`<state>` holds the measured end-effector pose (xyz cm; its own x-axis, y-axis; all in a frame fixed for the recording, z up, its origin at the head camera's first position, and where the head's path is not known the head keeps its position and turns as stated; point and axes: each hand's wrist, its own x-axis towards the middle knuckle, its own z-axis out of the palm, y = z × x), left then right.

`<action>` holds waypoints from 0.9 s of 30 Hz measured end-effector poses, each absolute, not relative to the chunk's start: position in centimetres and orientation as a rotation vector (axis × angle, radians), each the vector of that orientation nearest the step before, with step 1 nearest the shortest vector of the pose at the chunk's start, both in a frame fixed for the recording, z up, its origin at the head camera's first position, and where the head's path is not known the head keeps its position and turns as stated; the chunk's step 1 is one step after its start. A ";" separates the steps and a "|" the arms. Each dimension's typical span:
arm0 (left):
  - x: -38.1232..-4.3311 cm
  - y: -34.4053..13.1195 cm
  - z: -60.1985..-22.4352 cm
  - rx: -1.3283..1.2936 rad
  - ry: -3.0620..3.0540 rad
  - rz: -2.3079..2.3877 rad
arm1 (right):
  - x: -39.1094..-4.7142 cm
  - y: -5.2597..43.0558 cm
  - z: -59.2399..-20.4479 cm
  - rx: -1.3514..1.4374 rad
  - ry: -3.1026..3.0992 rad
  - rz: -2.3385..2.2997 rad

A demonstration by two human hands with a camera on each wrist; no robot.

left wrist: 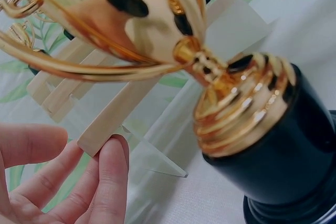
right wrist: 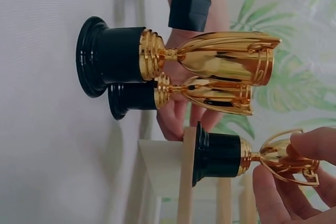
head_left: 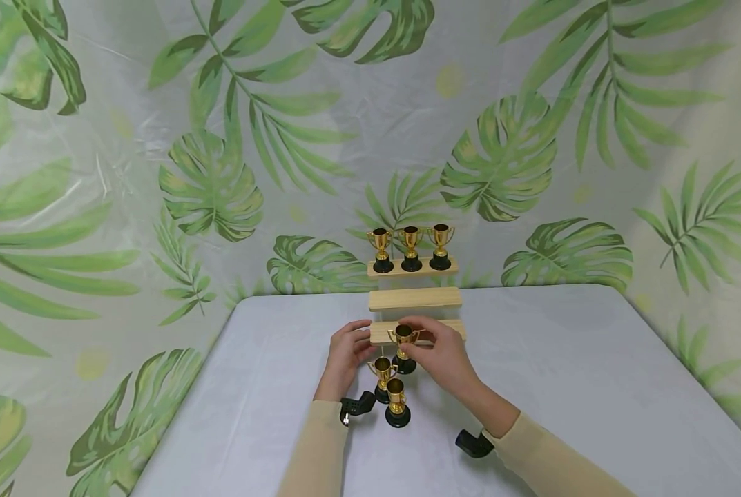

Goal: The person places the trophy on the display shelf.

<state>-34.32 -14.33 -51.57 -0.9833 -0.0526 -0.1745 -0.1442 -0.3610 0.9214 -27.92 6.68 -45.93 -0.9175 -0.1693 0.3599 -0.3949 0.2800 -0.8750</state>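
My right hand (head_left: 443, 353) pinches the cup of a small gold trophy (right wrist: 218, 155), fingers and thumb on its bowl near the handles. The trophy is upright, its black base close over the front of the lowest wooden shelf board (head_left: 447, 330). At that board's left end is my left hand (head_left: 347, 355); its extended fingertips (left wrist: 114, 166) touch the end of the wood while the thumb lies apart from it. Two more gold trophies with black bases stand between my forearms: one farther back (head_left: 382, 373), one nearer (head_left: 397, 400). The nearer one partly covers the other in the right wrist view.
Above the lowest board rise a bare middle board (head_left: 415, 299) and a top board (head_left: 415, 265) carrying three trophies (head_left: 411, 248) in a row. Clear side panels (left wrist: 152, 150) support the boards. A white cloth covers the table (head_left: 594, 386); a leaf-patterned curtain (head_left: 370, 138) hangs behind.
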 end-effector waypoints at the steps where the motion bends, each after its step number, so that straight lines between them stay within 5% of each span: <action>1: -34.3 -14.3 -51.6 -0.270 1.741 2.533 | -28.0 6.7 -45.9 0.525 -2.349 1.695; 27: -34.4 -14.3 -51.5 -0.282 1.757 2.519 | -28.9 6.9 -44.0 0.545 -2.323 1.629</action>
<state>-34.38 -14.29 -51.54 -0.9817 -0.0572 -0.1818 -0.1508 -0.3500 0.9245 -28.95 6.90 -43.96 -0.8983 -0.1574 0.4102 -0.4393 0.3046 -0.8451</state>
